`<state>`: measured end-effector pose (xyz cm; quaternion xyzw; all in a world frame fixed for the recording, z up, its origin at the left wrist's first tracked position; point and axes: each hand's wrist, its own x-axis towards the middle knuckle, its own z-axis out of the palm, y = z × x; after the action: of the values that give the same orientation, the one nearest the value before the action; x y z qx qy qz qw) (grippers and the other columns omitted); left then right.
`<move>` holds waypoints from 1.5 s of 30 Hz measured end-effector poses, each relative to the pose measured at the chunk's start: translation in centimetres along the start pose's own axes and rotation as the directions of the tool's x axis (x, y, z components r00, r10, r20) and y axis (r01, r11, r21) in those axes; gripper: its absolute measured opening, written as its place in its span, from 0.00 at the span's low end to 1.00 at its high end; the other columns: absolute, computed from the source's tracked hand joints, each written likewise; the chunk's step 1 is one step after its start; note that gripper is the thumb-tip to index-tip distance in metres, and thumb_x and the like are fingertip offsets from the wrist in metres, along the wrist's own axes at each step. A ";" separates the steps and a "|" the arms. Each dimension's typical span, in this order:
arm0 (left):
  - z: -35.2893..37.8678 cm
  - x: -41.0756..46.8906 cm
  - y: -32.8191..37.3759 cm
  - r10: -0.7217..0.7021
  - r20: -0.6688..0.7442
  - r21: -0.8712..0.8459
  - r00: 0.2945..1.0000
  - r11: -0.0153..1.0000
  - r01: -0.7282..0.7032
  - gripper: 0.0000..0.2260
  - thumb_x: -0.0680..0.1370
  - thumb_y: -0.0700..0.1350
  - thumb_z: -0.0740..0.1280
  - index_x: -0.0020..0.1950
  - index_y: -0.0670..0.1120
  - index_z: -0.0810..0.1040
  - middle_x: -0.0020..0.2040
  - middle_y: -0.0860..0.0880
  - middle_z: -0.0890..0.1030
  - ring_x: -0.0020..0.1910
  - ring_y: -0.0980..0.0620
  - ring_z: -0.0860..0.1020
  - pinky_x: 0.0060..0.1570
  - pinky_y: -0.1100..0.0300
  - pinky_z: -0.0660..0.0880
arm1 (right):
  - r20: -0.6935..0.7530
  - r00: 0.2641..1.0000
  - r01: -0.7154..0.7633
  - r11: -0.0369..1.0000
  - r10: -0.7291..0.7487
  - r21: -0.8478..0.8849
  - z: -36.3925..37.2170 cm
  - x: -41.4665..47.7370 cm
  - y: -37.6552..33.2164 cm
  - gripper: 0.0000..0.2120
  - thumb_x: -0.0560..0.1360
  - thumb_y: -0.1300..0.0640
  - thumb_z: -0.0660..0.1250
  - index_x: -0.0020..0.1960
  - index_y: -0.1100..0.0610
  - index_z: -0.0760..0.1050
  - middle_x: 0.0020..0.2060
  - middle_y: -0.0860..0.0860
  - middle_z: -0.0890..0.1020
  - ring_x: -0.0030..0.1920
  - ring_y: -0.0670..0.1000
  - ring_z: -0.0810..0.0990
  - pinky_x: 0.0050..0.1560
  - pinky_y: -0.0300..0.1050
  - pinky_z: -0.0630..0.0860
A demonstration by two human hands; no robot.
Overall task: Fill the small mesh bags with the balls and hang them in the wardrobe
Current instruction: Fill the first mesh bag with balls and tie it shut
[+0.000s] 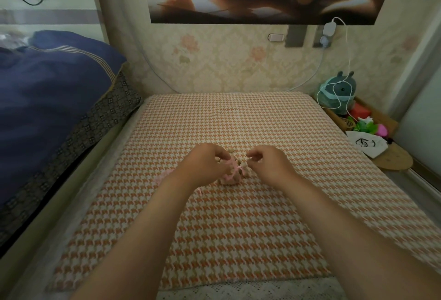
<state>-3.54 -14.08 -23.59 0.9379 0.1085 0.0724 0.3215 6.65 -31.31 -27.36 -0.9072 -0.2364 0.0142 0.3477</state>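
Now, I read small pink mesh bag [229, 178], bulging with beige balls [247, 172], lying on orange-and-cream houndstooth mat [238, 228], directly between both hands. Left hand [205, 163] nearer, fingers curled over bag's neck, gripping it. Right hand [269, 163] just beside, thumb and forefinger pinched, seemingly on thin pink drawstring [238, 168]; blur leaves doubt. Cord runs left-right across gap, so my guess: sideways pull cinches mouth. Wardrobe not in view.

No legible words, brands or numbers anywhere; only a black swirled mark printed on the white pouch [366, 146], undecipherable.
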 end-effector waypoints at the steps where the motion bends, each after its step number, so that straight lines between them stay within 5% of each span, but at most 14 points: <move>1: -0.1 0.0 -0.1 0.000 0.004 -0.010 1.000 1.000 0.001 0.13 0.76 0.48 0.72 0.60 0.50 0.82 0.62 0.54 0.80 0.55 0.55 0.79 0.50 0.62 0.76 | -0.045 0.999 0.031 0.997 -0.028 0.076 -0.4 -0.1 -0.8 0.07 0.78 0.54 0.72 0.56 0.49 0.82 0.47 0.42 0.82 0.50 0.43 0.81 0.50 0.39 0.75; 4: -0.2 -0.1 -0.2 0.003 0.009 -0.025 1.000 1.000 -0.003 0.14 0.76 0.46 0.71 0.62 0.50 0.81 0.61 0.54 0.81 0.56 0.55 0.79 0.52 0.62 0.74 | -0.098 0.987 0.142 0.970 -0.124 0.198 -1.4 -0.8 -3.7 0.05 0.76 0.54 0.74 0.51 0.48 0.83 0.44 0.40 0.83 0.40 0.31 0.78 0.43 0.30 0.70; 8: -0.4 -0.3 -0.4 0.005 0.020 -0.042 1.000 0.999 -0.005 0.13 0.76 0.45 0.69 0.61 0.51 0.81 0.57 0.53 0.83 0.48 0.55 0.80 0.42 0.62 0.75 | -0.017 0.970 0.244 0.959 -0.244 0.142 -1.6 -2.5 -5.9 0.04 0.75 0.51 0.75 0.49 0.46 0.84 0.44 0.40 0.85 0.34 0.30 0.76 0.38 0.32 0.68; 13: -0.2 -1.0 -0.7 0.014 0.000 -0.087 1.000 0.996 -0.014 0.13 0.77 0.44 0.69 0.61 0.51 0.81 0.57 0.54 0.83 0.47 0.57 0.80 0.49 0.60 0.77 | 0.054 0.954 0.298 0.946 -0.294 -0.129 -1.0 -2.9 -5.8 0.07 0.78 0.46 0.71 0.55 0.44 0.84 0.50 0.39 0.80 0.48 0.40 0.78 0.43 0.38 0.71; 20: -0.3 -1.0 -0.7 0.068 -0.036 -0.119 0.997 0.990 -0.072 0.14 0.77 0.43 0.69 0.62 0.51 0.81 0.59 0.54 0.81 0.49 0.59 0.77 0.53 0.63 0.75 | 0.153 0.966 0.235 0.952 -0.207 -0.196 -1.0 -2.8 -5.6 0.11 0.80 0.44 0.65 0.59 0.44 0.82 0.57 0.42 0.80 0.56 0.45 0.79 0.51 0.46 0.76; 27: -0.4 0.1 -2.7 -0.030 -0.158 -0.101 0.987 0.995 0.014 0.12 0.79 0.44 0.66 0.62 0.51 0.80 0.61 0.54 0.80 0.56 0.53 0.78 0.55 0.59 0.75 | 0.132 0.976 0.191 0.970 -0.171 -0.149 -1.7 -2.9 -5.1 0.11 0.81 0.50 0.64 0.57 0.48 0.84 0.57 0.43 0.83 0.52 0.48 0.82 0.53 0.51 0.80; 32: 1.3 0.8 -4.7 -0.039 -0.097 0.054 0.994 0.998 0.045 0.13 0.79 0.42 0.66 0.60 0.54 0.82 0.64 0.53 0.79 0.55 0.52 0.80 0.54 0.54 0.78 | 0.125 0.978 0.185 0.975 -0.170 -0.120 -1.7 -2.7 -4.5 0.11 0.80 0.51 0.64 0.46 0.37 0.82 0.55 0.42 0.85 0.47 0.56 0.86 0.49 0.58 0.83; 39: 3.2 1.9 -6.0 -0.014 -0.052 0.170 0.999 0.985 0.023 0.21 0.79 0.43 0.64 0.72 0.55 0.73 0.68 0.49 0.76 0.61 0.48 0.77 0.59 0.53 0.75 | 0.133 0.973 0.206 0.972 -0.190 -0.117 -1.2 -2.5 -4.8 0.11 0.81 0.53 0.64 0.55 0.47 0.85 0.60 0.44 0.83 0.49 0.55 0.85 0.52 0.55 0.82; 45: 3.5 2.5 -5.9 -0.070 -0.146 0.177 0.987 0.980 0.095 0.09 0.77 0.46 0.68 0.55 0.54 0.83 0.57 0.53 0.82 0.54 0.50 0.80 0.51 0.54 0.78 | 0.132 0.974 0.199 0.972 -0.182 -0.125 -0.8 -2.1 -4.5 0.12 0.82 0.53 0.62 0.60 0.48 0.83 0.63 0.45 0.82 0.50 0.51 0.84 0.53 0.52 0.82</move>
<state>-1.32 -10.94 -29.81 0.9509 0.1756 0.1137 0.2282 3.01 -29.84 -24.15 -0.8995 -0.3433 0.0185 0.2695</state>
